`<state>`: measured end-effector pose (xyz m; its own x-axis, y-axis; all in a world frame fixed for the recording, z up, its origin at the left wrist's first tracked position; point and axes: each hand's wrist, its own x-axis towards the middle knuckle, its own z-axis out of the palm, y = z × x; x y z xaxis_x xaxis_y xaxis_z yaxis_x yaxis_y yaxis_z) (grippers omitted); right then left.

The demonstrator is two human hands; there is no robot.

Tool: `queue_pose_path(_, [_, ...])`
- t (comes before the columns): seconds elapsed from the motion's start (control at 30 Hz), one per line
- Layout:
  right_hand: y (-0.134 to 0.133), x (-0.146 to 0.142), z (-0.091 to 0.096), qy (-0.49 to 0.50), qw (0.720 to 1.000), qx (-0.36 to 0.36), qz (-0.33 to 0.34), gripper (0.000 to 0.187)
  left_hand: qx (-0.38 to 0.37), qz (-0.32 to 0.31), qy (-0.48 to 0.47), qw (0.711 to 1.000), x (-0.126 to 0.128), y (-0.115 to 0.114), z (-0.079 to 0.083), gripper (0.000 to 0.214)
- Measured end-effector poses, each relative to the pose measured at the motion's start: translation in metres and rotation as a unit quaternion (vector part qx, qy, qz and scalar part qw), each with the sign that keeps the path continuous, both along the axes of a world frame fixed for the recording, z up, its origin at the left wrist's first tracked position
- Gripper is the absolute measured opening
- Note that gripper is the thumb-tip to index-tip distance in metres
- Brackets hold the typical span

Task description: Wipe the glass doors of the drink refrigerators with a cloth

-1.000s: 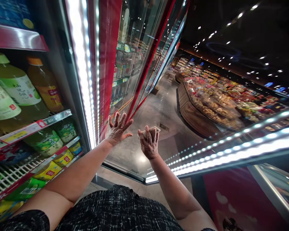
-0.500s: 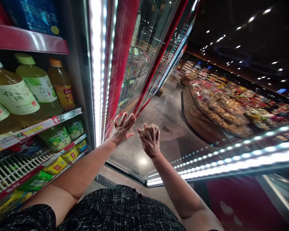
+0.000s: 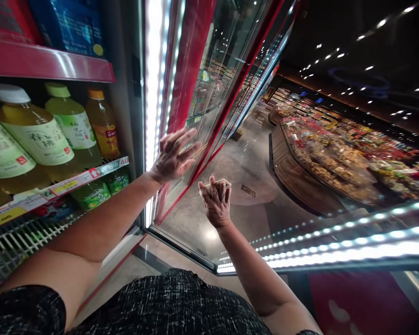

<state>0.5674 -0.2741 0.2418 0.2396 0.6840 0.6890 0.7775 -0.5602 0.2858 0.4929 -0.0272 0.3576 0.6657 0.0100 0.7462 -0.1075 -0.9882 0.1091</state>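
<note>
A pale, bunched cloth [image 3: 224, 182] lies under the fingers of my right hand [image 3: 216, 207], which presses it to the inner side of an open glass door [image 3: 190, 225]. Part of the cloth is hidden by the fingers. My left hand [image 3: 174, 156] is raised, empty, with its fingers spread and slightly blurred. It is up and to the left of the right hand, before the door's bright strip light [image 3: 153, 93]. Whether it touches the glass I cannot tell.
On my left, cooler shelves hold a white-capped bottle [image 3: 38, 130], a green-capped bottle [image 3: 70, 121] and an orange-capped bottle [image 3: 103, 125]. A wire rack [image 3: 21, 246] is below. Through the glass a wooden display stand [image 3: 293, 172] bears packaged goods. Another strip light [image 3: 335, 253] edges the door.
My left hand has moved up and slightly left, away from the right hand. The right hand stays at almost the same spot with the cloth. The view has shifted a little left.
</note>
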Motion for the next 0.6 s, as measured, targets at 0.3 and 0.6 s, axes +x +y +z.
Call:
queue_pose_path(0.3, [0.007, -0.006, 0.005, -0.026, 0.998, 0.052, -0.020, 0.071, 0.017, -0.045, 0.037, 0.998, 0.014, 0.041, 0.070, 0.120])
queue_pose_path(0.6, [0.039, -0.010, 0.006, -0.007, 0.997, -0.007, 0.081, 0.070, 0.055, -0.075, 0.013, 0.996, 0.006, 0.033, 0.075, 0.126])
